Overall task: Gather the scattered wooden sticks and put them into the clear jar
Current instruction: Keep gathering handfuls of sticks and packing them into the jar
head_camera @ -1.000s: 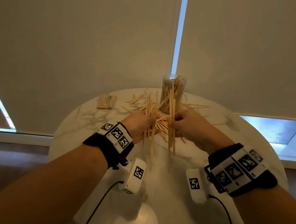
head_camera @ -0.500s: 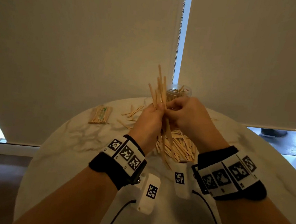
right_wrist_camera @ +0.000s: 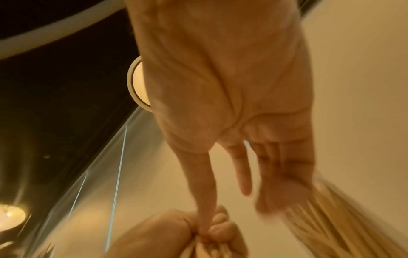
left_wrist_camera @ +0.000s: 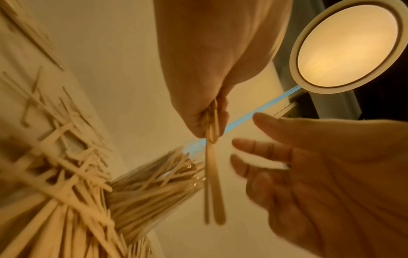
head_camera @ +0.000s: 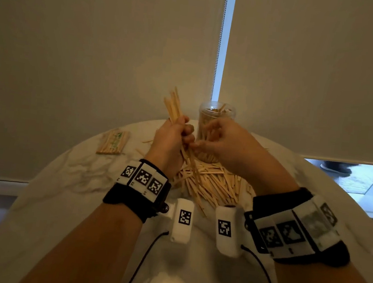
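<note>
My left hand (head_camera: pixel 178 133) grips a bundle of wooden sticks (head_camera: pixel 173 106) upright, just left of the clear jar (head_camera: pixel 216 113). The bundle's lower ends (left_wrist_camera: pixel 213 183) hang below the fist (left_wrist_camera: pixel 207 108). The jar stands at the back of the table and holds several sticks. My right hand (head_camera: pixel 206 139) is in front of the jar, its fingers (left_wrist_camera: pixel 260 146) straight and spread and holding nothing. Its thumb (right_wrist_camera: pixel 198 192) reaches to the left fist (right_wrist_camera: pixel 212 233). A loose pile of sticks (head_camera: pixel 208 183) lies on the table under both hands.
The round white marble table (head_camera: pixel 60 197) carries a wrapped pack of sticks (head_camera: pixel 113 141) at the back left. A few stray sticks (head_camera: pixel 146 141) lie near the pile. Roller blinds with a bead chain (head_camera: pixel 218 52) hang right behind the table.
Both hands rose off the table with a bundle of sticks. The right hand has since let go and spread its fingers, while the left keeps the bundle and has shifted left of the jar.
</note>
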Demonstrator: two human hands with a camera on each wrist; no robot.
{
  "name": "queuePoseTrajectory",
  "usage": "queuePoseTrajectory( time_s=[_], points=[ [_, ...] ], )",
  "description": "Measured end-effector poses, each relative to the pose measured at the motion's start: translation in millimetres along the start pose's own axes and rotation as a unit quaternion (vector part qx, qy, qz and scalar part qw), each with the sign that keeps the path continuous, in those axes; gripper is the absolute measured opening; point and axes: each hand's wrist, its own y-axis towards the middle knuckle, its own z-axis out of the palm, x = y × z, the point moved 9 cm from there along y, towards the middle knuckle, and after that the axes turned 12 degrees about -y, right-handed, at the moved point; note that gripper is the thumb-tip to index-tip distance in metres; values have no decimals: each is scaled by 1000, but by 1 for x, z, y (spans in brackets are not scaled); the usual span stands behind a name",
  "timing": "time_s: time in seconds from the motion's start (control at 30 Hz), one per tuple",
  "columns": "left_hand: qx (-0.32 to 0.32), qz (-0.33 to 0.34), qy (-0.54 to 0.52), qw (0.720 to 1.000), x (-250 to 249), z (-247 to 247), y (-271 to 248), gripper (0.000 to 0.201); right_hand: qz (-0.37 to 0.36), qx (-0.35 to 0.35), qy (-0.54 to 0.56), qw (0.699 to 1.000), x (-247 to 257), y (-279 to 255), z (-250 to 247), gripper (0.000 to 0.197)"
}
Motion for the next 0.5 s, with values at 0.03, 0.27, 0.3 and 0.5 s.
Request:
queuePoseTrajectory(
  time_s=[0.03, 0.27, 0.3, 0.5],
  points=[
    [-4, 11, -34, 999, -6, 0, 3, 19, 20, 49, -40, 998, -3, -2, 8, 39],
    [63, 50, -36, 996, -18, 21, -1, 25, 32, 164, 17, 986, 3, -5, 46, 11],
    [75, 48, -21, 996, -17, 23, -2, 27, 27, 162, 16, 986, 4, -6, 42, 10],
    [183, 13, 139, 973, 1, 44, -16, 44, 18, -9, 43, 999, -11, -8, -44, 29]
  ],
)
